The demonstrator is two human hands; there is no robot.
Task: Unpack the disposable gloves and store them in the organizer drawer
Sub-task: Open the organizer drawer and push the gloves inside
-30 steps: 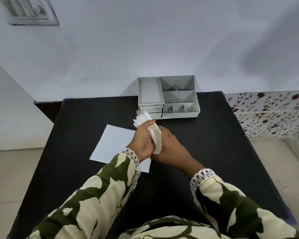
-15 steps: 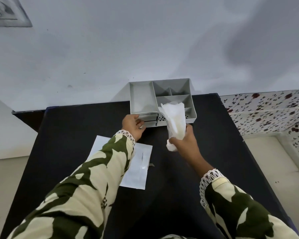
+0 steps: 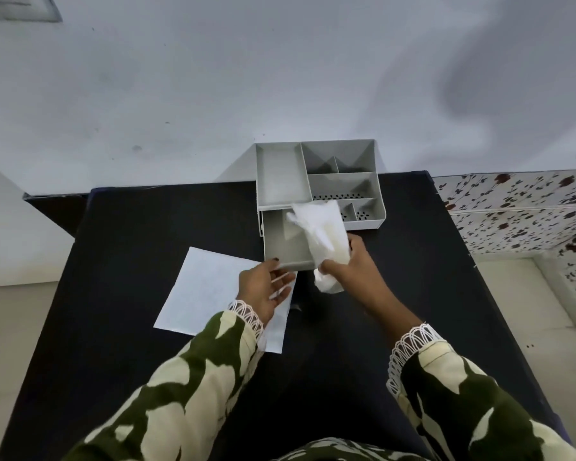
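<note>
Gloves [image 3: 320,234] clutched in right hand [image 3: 350,267], left hand [image 3: 263,287] spread, perhaps touching drawer [image 3: 286,251]

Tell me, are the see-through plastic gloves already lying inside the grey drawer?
No, the crumpled clear plastic gloves are bunched in the right hand, above the pulled-out grey plastic drawer, which looks bare inside.

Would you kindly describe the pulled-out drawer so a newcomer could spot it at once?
Find the black table against the wall, then the grey organizer at its far edge. The drawer slides out from the organizer's left front toward the person, between the left hand and the gloves. Unlike the fixed compartments above, it juts forward.
</note>
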